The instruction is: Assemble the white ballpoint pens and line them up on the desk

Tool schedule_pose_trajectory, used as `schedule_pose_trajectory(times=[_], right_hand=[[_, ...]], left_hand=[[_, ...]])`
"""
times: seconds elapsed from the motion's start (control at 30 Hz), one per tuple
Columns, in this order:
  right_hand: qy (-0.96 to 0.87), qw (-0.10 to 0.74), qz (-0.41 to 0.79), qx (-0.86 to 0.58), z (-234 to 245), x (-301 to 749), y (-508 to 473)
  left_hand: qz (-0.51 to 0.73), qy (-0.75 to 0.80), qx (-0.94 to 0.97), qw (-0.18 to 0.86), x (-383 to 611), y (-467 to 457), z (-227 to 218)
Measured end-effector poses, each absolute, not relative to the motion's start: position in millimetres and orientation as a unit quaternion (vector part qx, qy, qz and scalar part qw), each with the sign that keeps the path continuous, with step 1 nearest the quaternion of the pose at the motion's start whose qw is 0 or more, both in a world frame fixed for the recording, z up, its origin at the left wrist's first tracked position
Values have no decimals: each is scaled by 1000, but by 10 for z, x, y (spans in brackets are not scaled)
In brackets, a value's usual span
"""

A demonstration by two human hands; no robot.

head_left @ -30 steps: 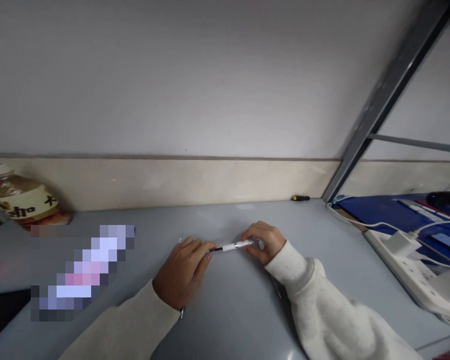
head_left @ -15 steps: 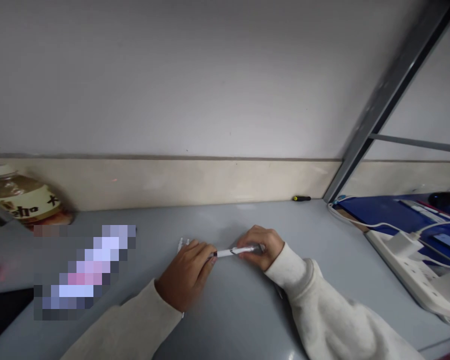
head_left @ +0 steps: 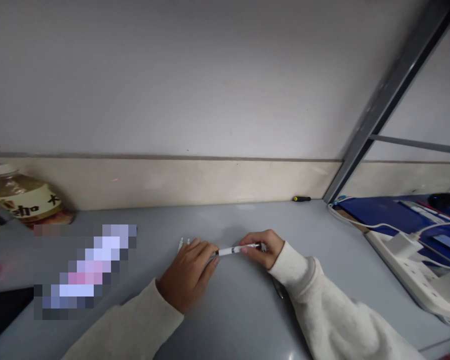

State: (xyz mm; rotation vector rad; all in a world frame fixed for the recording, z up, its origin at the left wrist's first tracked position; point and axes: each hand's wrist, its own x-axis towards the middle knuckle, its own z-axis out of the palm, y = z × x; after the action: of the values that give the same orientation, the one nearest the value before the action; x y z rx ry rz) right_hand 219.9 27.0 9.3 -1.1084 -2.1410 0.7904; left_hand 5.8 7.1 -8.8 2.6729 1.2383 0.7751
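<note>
A white pen (head_left: pixel 228 251) with dark bands lies level between my two hands, just above the grey desk. My left hand (head_left: pixel 190 265) is closed on its left end, thumb and fingers pinching it near a dark band. My right hand (head_left: pixel 263 247) pinches the other end, where a clear and dark part shows between the fingers. Small whitish pieces (head_left: pixel 183 242) poke out behind my left hand; what they are I cannot make out. Beside my right sleeve, a thin shiny metal-looking piece (head_left: pixel 279 290) lies partly hidden on the desk.
A drink bottle (head_left: pixel 26 197) stands at the far left, near a blurred-out patch (head_left: pixel 86 272). A black and yellow screwdriver-like tool (head_left: pixel 302 199) lies along the wall. To the right are a white power strip (head_left: pixel 408 275) with plugs and cables, and a blue folder-like surface (head_left: pixel 371 205).
My right fingers have shifted their grip on the pen, and its right part now looks slimmer and darker. My left hand has barely moved.
</note>
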Motion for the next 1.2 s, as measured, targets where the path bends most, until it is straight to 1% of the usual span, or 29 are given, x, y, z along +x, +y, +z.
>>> schedule_pose_trajectory(times=[0.07, 0.2, 0.33, 0.37, 0.5, 0.63, 0.77, 0.9, 1.0, 1.07, 1.13, 1.2], right_hand=[[-810, 293, 289, -417, 83, 2197, 273], [-799, 325, 297, -410, 62, 2194, 278], [-796, 288, 303, -438, 62, 2193, 281], [-795, 293, 303, -436, 66, 2192, 280], [-777, 360, 329, -398, 86, 2195, 286], [-775, 348, 330, -413, 84, 2217, 307], [-757, 377, 335, -416, 77, 2216, 306], [-774, 347, 347, -401, 76, 2193, 280], [-743, 321, 396, -434, 59, 2182, 276], [-724, 326, 418, -441, 53, 2181, 280], [-729, 346, 404, -430, 59, 2185, 281], [-742, 344, 389, -424, 71, 2189, 275]], left_hand=[[253, 409, 876, 49, 59, 69, -79], [253, 414, 873, 44, 53, 84, -71], [257, 414, 873, 37, 50, 89, -67], [257, 412, 873, 35, 49, 88, -65], [260, 414, 872, 23, 41, 85, -64], [266, 408, 873, 14, 36, 86, -66], [264, 410, 873, 18, 35, 90, -60], [262, 407, 875, 17, 30, 95, -71], [264, 397, 879, 14, 29, 95, -84], [263, 397, 879, 12, 32, 96, -86], [260, 404, 877, 10, 35, 96, -83], [260, 408, 875, 10, 36, 95, -77]])
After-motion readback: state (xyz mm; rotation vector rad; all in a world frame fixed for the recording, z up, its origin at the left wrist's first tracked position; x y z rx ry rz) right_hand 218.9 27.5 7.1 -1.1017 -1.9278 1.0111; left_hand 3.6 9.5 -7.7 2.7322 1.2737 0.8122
